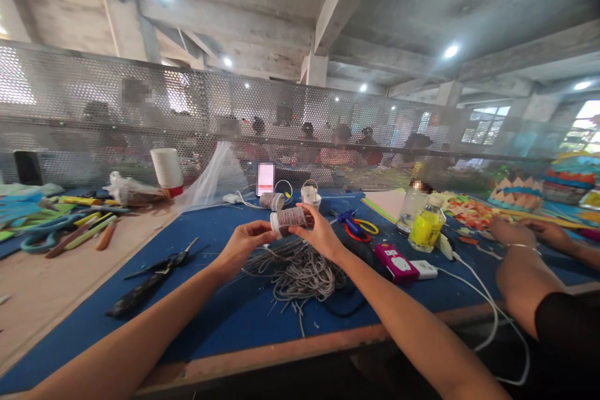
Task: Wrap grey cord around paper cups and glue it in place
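Note:
My left hand [242, 245] and my right hand [320, 232] together hold a small white cup wrapped in grey cord [289, 220], lying sideways above the blue table [225, 319]. The left fingers pinch its left rim; the right hand grips its right end. A loose heap of grey cord [300, 272] lies on the table just below both hands, with a strand running up toward the cup.
Black scissors [159, 265] and a black-handled tool [135, 297] lie left. Two more wrapped cups [272, 201] [311, 195] stand behind. A pink device [396, 262], white charger and cable [473, 290], yellow bottle [426, 228] sit right. A co-worker's arms [525, 262] rest far right. Mesh fence [140, 119] behind.

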`<state>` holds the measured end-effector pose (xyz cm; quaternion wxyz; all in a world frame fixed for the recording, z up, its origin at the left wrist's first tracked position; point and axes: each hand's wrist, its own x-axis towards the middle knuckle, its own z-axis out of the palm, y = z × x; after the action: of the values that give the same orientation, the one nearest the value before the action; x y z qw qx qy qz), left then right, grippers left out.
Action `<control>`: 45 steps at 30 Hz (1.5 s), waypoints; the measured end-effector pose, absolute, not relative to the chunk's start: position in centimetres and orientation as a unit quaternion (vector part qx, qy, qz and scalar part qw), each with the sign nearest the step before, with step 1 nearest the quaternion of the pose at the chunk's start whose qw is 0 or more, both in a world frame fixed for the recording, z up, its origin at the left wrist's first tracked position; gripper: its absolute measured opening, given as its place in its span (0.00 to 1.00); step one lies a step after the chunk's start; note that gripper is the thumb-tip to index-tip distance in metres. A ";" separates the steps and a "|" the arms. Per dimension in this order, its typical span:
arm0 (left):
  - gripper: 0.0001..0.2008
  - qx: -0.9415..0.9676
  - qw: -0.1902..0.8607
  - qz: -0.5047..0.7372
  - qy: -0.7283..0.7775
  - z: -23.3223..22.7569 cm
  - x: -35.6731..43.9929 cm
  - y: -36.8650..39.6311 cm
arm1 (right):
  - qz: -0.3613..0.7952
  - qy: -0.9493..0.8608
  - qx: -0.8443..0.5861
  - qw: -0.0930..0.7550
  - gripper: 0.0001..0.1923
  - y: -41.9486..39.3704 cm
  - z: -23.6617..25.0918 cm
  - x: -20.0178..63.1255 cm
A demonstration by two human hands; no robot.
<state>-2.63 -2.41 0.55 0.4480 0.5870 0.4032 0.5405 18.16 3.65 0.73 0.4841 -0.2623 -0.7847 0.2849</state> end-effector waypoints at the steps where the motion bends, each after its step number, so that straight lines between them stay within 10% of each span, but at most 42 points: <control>1: 0.10 0.594 0.429 0.541 0.413 0.5 -2.6 -2.4 | 0.260 -0.790 -0.267 0.487 0.32 3.5 0.7 18.2; 13: 0.12 0.625 0.367 0.517 0.455 1.2 -2.1 -3.1 | -0.030 -0.846 -0.251 0.469 0.03 1.6 2.1 18.5; 45: 0.11 0.695 0.351 0.453 0.435 0.7 -1.5 -3.5 | 0.021 -0.852 -0.261 0.454 0.08 1.6 2.1 18.4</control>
<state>-1.48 -3.48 0.69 0.3505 0.6948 0.4348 0.4531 18.36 1.62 2.10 0.4540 -0.2610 -0.8516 0.0214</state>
